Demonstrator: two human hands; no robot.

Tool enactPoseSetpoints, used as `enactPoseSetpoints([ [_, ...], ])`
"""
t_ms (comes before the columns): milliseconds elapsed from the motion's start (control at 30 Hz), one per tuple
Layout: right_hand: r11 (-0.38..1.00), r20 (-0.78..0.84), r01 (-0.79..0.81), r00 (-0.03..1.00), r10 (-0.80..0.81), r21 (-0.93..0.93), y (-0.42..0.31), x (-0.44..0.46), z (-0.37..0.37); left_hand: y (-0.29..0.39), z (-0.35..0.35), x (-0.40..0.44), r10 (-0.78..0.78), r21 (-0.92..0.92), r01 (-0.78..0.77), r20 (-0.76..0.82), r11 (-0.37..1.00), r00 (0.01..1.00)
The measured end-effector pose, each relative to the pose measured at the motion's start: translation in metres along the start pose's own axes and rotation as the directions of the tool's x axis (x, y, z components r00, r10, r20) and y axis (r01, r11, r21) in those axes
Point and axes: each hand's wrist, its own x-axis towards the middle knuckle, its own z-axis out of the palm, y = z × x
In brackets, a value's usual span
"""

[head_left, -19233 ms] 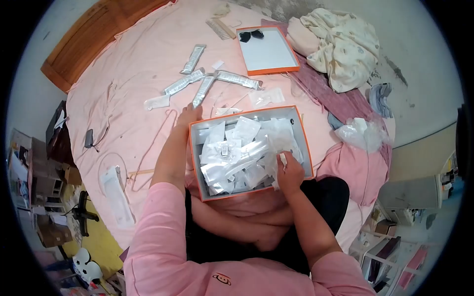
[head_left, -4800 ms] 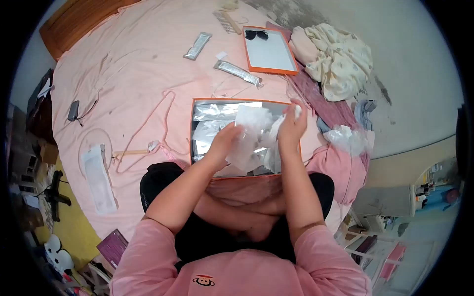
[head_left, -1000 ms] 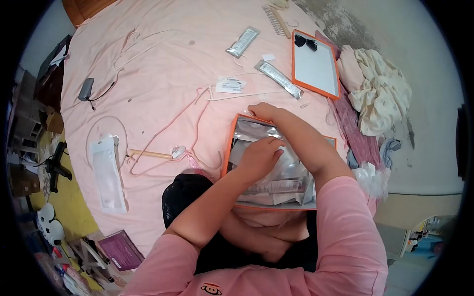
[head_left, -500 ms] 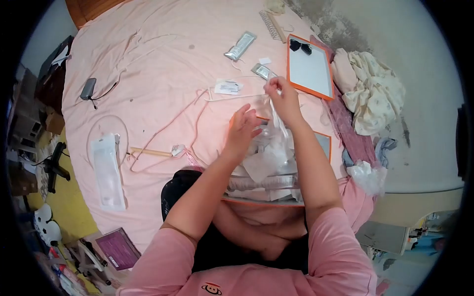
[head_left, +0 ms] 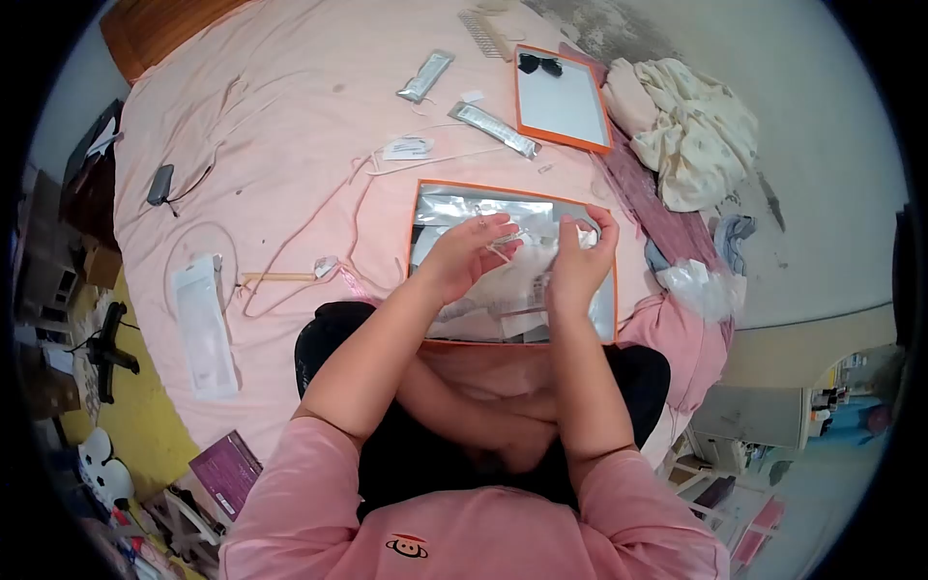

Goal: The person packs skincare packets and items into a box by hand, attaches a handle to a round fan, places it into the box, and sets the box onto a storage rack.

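A crumpled clear plastic bag (head_left: 527, 275) hangs between my hands over an open orange-rimmed box (head_left: 414, 232). My right hand (head_left: 583, 266) pinches the bag's upper right part between thumb and fingers. On the other side, the curled fingers of my left hand (head_left: 469, 256) hold the bag's left edge, with a thin white strip showing at the fingertips. Inside the box lie silvery packets (head_left: 483, 208) and more clear wrapping, partly hidden by my hands and the bag.
Beyond the box lie a silver sachet (head_left: 495, 130), another silver sachet (head_left: 425, 76) and a white label (head_left: 407, 148). An orange-rimmed lid (head_left: 564, 101) holds black sunglasses (head_left: 539, 64). Leftward are a pink cord (head_left: 309, 246), a clear pouch (head_left: 205, 324) and a grey device (head_left: 162, 184). Bunched cloth (head_left: 696, 135) sits right.
Both hands have come down and nearer over the box, my right hand most. The clear plastic has moved lower, uncovering silvery packets. A silver sachet beyond the box now shows fully. The view has shifted.
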Motion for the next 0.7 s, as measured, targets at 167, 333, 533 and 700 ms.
enactPoseSetpoints([
  [167, 0.712, 0.226, 0.677, 0.735, -0.639, -0.188, 0.015, -0.024, 0.003, -0.028, 0.015, -0.011, -0.108, 0.034, 0.108, -0.005, 0.994, 0.994],
  [333, 0.942, 0.178, 0.295, 0.947, -0.266, -0.162, 0.024, -0.038, -0.001, -0.032, 0.026, -0.017, -0.029, 0.049, 0.027, 0.025, 0.998, 0.999],
  [533, 0.974, 0.178, 0.092, 0.983, -0.055, -0.206, 0.026, -0.025, -0.015, -0.043, 0.012, -0.005, 0.029, 0.174, -0.057, 0.160, 0.983, 0.987],
  [700, 0.997, 0.063, -0.015, 0.998, 0.020, -0.072, 0.044, -0.009, -0.016, -0.035, 0.021, -0.010, -0.084, 0.260, 0.080, 0.003, 0.962, 0.996],
])
